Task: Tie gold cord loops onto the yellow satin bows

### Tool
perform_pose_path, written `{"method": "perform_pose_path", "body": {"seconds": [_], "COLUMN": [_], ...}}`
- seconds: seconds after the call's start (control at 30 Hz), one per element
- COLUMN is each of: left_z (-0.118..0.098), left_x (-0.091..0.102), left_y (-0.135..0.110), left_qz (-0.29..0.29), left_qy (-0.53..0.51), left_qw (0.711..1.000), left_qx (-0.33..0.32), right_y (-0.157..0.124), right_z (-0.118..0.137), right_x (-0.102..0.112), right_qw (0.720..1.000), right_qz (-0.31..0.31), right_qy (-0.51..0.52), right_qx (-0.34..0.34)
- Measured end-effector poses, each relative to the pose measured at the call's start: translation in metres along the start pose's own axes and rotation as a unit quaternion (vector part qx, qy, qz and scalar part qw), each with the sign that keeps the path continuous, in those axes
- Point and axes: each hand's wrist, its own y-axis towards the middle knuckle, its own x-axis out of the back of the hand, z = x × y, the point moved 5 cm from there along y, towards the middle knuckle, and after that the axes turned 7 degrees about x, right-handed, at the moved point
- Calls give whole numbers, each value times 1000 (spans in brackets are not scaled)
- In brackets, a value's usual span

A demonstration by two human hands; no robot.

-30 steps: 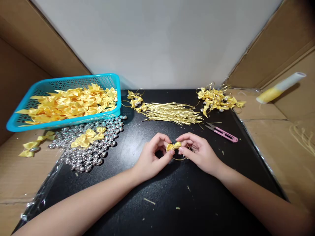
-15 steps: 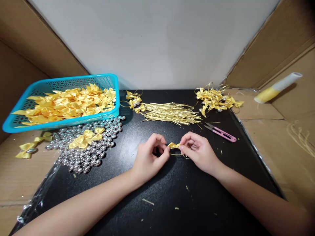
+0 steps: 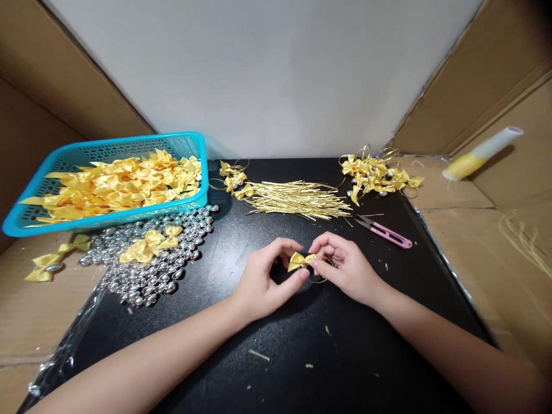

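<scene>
A small yellow ribbon bow (image 3: 296,261) with a thin gold cord loop is held above the black table by my right hand (image 3: 345,267), whose thumb and fingers pinch its right side. Part of the bow is hidden behind those fingertips. My left hand (image 3: 267,279) curves around the bow's left side, thumb below and fingers above, spread apart. Its thumb tip is close to the bow's lower edge; whether it touches is hard to tell. Just beyond my hands lies a bundle of gold cord pieces (image 3: 299,199).
At the left, a blue basket (image 3: 206,167) full of yellow bows stands behind many silver beads (image 3: 142,282). Finished-looking bows with loops form a pile (image 3: 379,175) at the back right, near pink thread snips (image 3: 390,234). A yellow-white tube (image 3: 483,155) lies far right.
My left fingers have parted from the bow's left end, which now fans out and faces up. My right hand still pinches the bow; the cord loop has shifted to the right.
</scene>
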Motion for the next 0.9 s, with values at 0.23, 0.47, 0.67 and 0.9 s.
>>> {"method": "perform_pose_path", "body": {"seconds": [0.23,0.47,0.67,0.9], "left_z": [7,8,5,10], "left_x": [-6,-9,-10,-12], "left_y": [2,3,4,6], "left_qz": [29,35,38,64], "left_qy": [-48,-39,4,-19], "left_qw": [997,997,997,995], "left_qx": [46,54,66,73], "right_y": [-1,-2,-2,-1], "right_z": [0,0,-2,1], "right_x": [0,0,1,-1], "right_qw": [998,998,999,1000], "right_qz": [-18,-33,-35,-10], "right_qy": [-48,-45,-10,7], "right_qx": [43,37,12,14]}}
